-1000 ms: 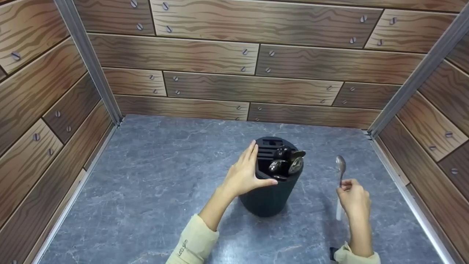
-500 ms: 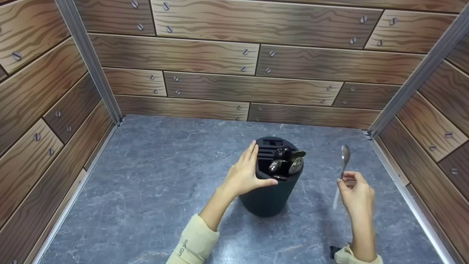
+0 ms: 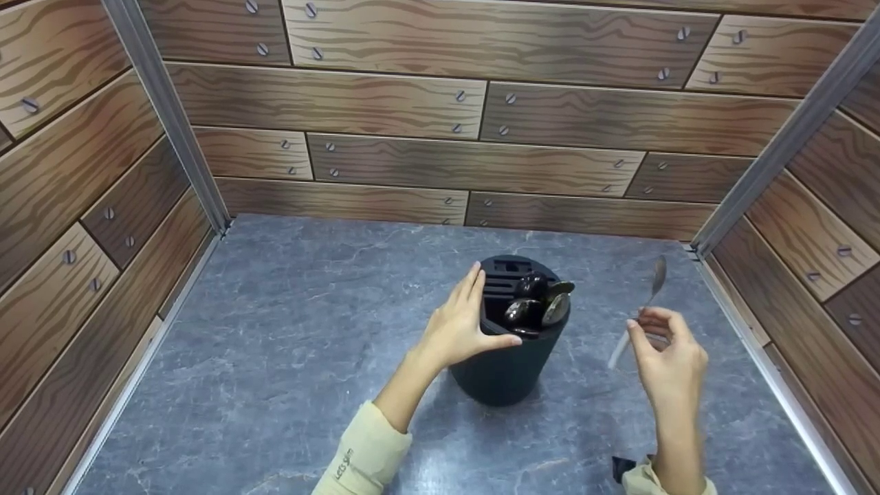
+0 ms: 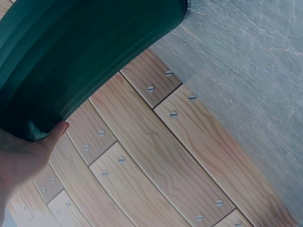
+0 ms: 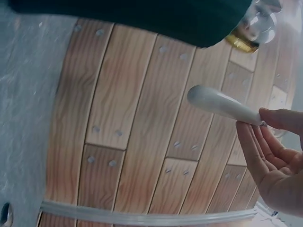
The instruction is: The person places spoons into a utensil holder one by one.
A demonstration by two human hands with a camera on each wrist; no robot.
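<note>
A dark green utensil holder [image 3: 505, 371] with a black slotted top stands on the grey marbled table. Several spoons [image 3: 553, 309] poke out of it, bowls upward, some silvery and one gold-tinted. My left hand [image 3: 454, 330] rests against the holder's near left rim, fingers straight along the side and thumb stretched across the front. To the right of the holder, my right hand [image 3: 670, 357] pinches a metal spoon [image 3: 658, 275] at mid-length between thumb and fingers. The spoon tilts, bowl up and away, its pale handle [image 5: 220, 104] pointing down toward the holder.
Wood-plank-patterned walls [image 3: 412, 110] enclose the table [image 3: 295, 330] at the back and both sides. Metal rails [image 3: 749, 144] run along the corners and side edges. A small black piece [image 3: 623, 469] sits beside the right sleeve.
My right hand has risen slightly with the spoon and turned it, so the bowl leans right and the handle's end swings left toward the holder. My left hand and the holder stay put.
</note>
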